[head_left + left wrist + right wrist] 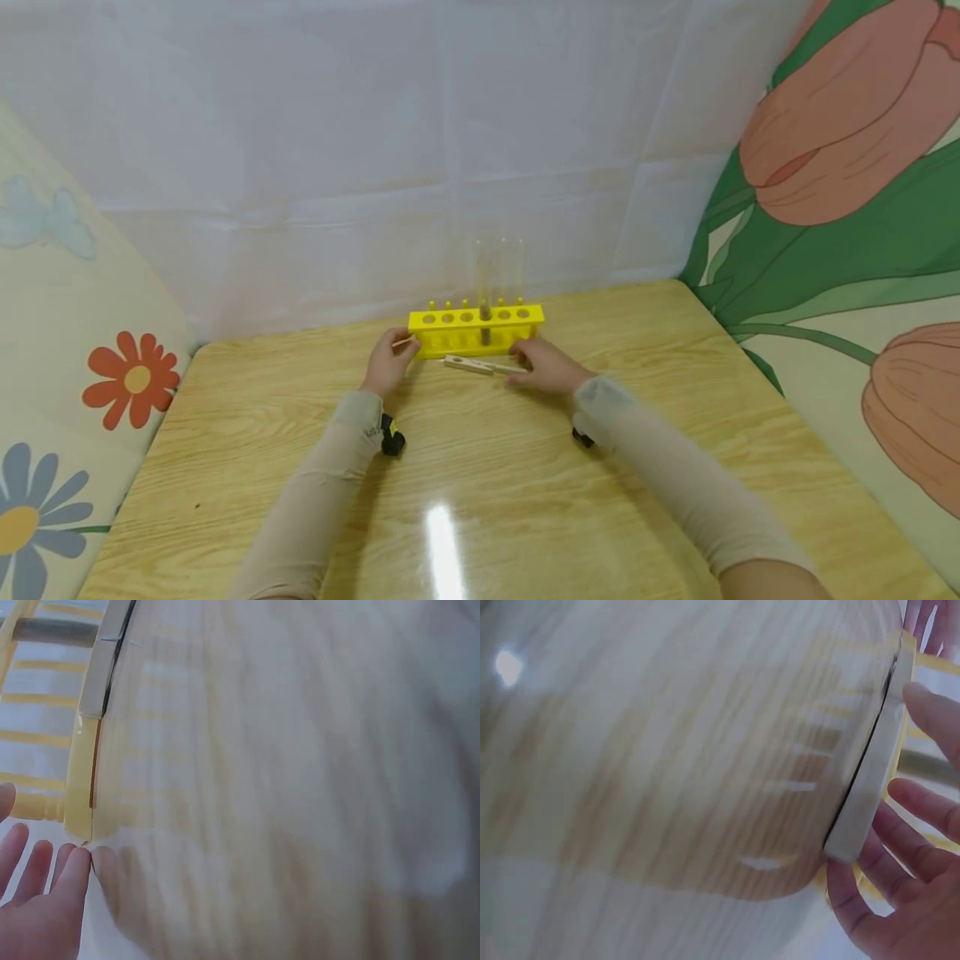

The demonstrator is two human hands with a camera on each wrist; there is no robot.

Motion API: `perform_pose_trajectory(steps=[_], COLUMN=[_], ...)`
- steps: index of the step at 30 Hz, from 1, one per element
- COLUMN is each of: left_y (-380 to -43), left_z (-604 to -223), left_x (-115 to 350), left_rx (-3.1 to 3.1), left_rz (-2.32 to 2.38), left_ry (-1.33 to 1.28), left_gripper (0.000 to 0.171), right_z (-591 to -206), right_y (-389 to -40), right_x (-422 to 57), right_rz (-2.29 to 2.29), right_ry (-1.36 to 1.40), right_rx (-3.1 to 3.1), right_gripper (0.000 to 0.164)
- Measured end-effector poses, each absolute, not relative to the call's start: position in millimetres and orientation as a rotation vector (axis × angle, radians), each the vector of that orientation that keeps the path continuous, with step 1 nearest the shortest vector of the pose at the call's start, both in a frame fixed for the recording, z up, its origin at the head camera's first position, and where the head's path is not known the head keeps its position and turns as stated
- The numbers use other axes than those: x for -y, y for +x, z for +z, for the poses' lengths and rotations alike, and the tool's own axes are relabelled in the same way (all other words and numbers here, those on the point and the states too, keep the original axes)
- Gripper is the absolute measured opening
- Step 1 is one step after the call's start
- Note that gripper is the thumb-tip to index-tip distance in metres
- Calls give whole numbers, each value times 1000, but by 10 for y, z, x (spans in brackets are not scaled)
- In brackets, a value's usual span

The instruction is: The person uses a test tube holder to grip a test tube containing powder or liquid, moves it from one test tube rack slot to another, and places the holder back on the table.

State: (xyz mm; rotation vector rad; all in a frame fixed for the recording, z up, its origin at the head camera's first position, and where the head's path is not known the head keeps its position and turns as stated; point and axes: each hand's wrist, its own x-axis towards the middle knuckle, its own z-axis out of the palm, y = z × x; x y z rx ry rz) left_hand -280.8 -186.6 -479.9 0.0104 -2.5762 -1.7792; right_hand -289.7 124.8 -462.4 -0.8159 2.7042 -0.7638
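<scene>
A yellow test tube rack [476, 317] stands near the back of the table. One clear test tube [485, 314] with something dark in its lower part stands upright in it, and faint clear glass [513, 267] rises to its right. Along the rack's front lies a pale clothespin-like test tube clamp [468, 364]. At the rack's left end is my left hand [386, 362], its extended fingertips touching the base corner in the left wrist view. My right hand [551, 367] is at the other end, fingers spread and touching the clamp [866, 776]; its exact contact with the rack is partly hidden.
The wood-grain table [480, 467] runs toward me, with a bright light reflection at its front. A white cloth [337, 167] hangs behind. Flower-printed panels flank the table, and a small dark speck [197, 506] lies at the left.
</scene>
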Motion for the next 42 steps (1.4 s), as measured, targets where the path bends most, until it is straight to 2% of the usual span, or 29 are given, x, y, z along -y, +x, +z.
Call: perform_pose_trajectory(steps=[5, 22, 31, 42], left_y=[-2818, -2832, -2768, -2800], left_z=[-4837, -4906, -4934, -5026], left_x=[1858, 1807, 1788, 1778], left_rx=[2527, 2550, 2598, 2553], left_rz=[-1823, -1649, -1595, -1533], left_ry=[38, 20, 39, -50], left_gripper=[39, 33, 38, 35], right_z=[-4644, -4699, -4723, -4701], right_y=[-2895, -2847, -2839, -2865], right_x=[-1110, -852, -856, -879], right_rz=[-758, -661, -711, -659], right_ry=[-856, -880, -813, -901], right_rx=[-2701, -2822, -2783, -2805], right_gripper=[48, 21, 24, 22])
